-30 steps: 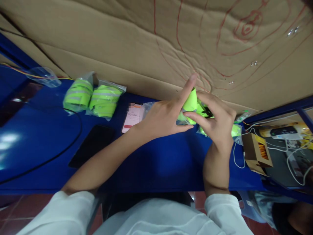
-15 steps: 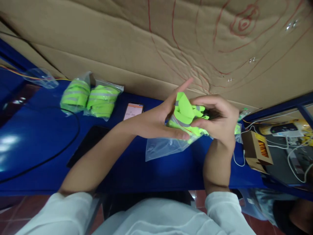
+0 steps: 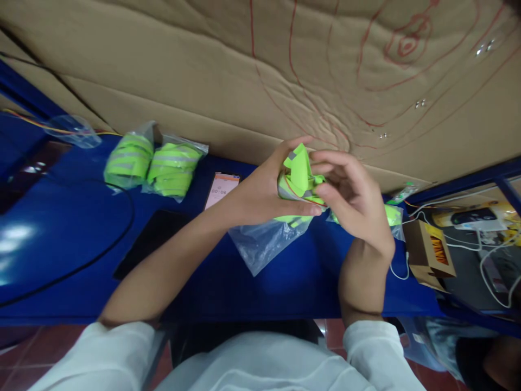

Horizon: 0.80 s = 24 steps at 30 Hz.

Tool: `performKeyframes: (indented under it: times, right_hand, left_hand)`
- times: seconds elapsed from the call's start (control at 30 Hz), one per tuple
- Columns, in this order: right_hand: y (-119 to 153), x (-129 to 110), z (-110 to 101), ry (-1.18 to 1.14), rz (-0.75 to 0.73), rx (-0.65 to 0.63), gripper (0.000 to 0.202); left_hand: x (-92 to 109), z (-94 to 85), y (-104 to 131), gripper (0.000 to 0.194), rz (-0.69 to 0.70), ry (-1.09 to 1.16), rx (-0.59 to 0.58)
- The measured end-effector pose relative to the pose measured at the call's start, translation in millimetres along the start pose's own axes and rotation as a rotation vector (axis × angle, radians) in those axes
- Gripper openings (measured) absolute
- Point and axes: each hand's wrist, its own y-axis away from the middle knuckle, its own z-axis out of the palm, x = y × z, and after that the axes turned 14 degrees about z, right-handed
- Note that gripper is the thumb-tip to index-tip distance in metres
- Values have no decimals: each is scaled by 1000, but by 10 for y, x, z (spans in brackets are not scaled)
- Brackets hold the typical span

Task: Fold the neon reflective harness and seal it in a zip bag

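A bright yellow-green reflective strap point(image 3: 300, 172) with grey stripes is bundled in a roll above the blue table. My left hand point(image 3: 262, 190) is closed round the roll's left side, thumb along its lower front. At the roll's right side, my right hand point(image 3: 354, 195) has its fingers curved loosely, with thumb and fingertips at the strap's folds; part of that contact is hidden. Below the roll a clear plastic bag point(image 3: 260, 247) lies on the table, with more yellow-green material point(image 3: 295, 220) by its upper edge.
Two bagged strap rolls, one left point(image 3: 130, 160) and one right point(image 3: 174, 168), rest by the cardboard wall point(image 3: 175, 65). A phone point(image 3: 221, 187), a black flat object point(image 3: 150, 239), a cable point(image 3: 132, 212), a clear cup point(image 3: 75, 130) and an open cardboard box point(image 3: 429, 252) share the blue table point(image 3: 285, 293).
The roll and both hands have shifted slightly left. My right hand's fingers have loosened and opened around the strap. The clear bag's visible part now hangs further left and its corner points down.
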Motion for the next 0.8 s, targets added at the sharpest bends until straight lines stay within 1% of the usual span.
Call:
performKeyframes:
  times: [0.07, 0.13, 0.2, 0.23, 0.27, 0.33, 0.4, 0.43, 0.5, 0.57, 0.63, 0.67, 0.7, 0.8]
  right_hand:
    - [7, -3, -41, -38, 11, -95, 48]
    - [7, -9, -71, -20, 19, -179, 53]
    - [3, -17, -86, -9, 16, -229, 59]
    - [2, -24, -88, -10, 9, -230, 61]
    - [3, -36, -87, -14, -2, -210, 62]
    - [13, -77, -84, -8, -47, -114, 61]
    - [37, -136, -85, 65, -120, -22, 56]
    - [53, -167, -89, 123, -143, -1, 52]
    - [91, -219, -106, 262, -149, 23, 41]
    - [123, -243, -124, 393, -122, 98, 29]
    - [135, -239, -121, 450, -114, 149, 25]
    - [132, -230, -103, 445, -124, 139, 28]
    - [122, -218, -74, 429, -136, 101, 32]
    - [65, -180, 40, 412, -146, -79, 48]
  left_hand:
    - [-48, 33, 2, 89, -11, 22, 37]
    - [-105, 66, -2, 86, -34, 111, 85]
    - [-138, 87, -11, 88, -48, 223, 133]
    - [-141, 92, -15, 91, -53, 256, 153]
    - [-134, 95, -18, 96, -56, 264, 172]
    - [-101, 99, -17, 106, -56, 217, 193]
    - [-63, 108, -12, 112, -38, 155, 169]
    - [-46, 115, -8, 114, -25, 143, 149]
    - [-19, 127, -3, 114, -17, 144, 113]
    - [4, 127, 0, 113, -27, 133, 111]
    - [26, 115, 7, 114, -36, 109, 120]
    - [34, 108, 14, 115, -35, 105, 124]
    - [38, 103, 22, 115, -28, 111, 126]
    - [12, 109, 53, 111, -1, 182, 94]
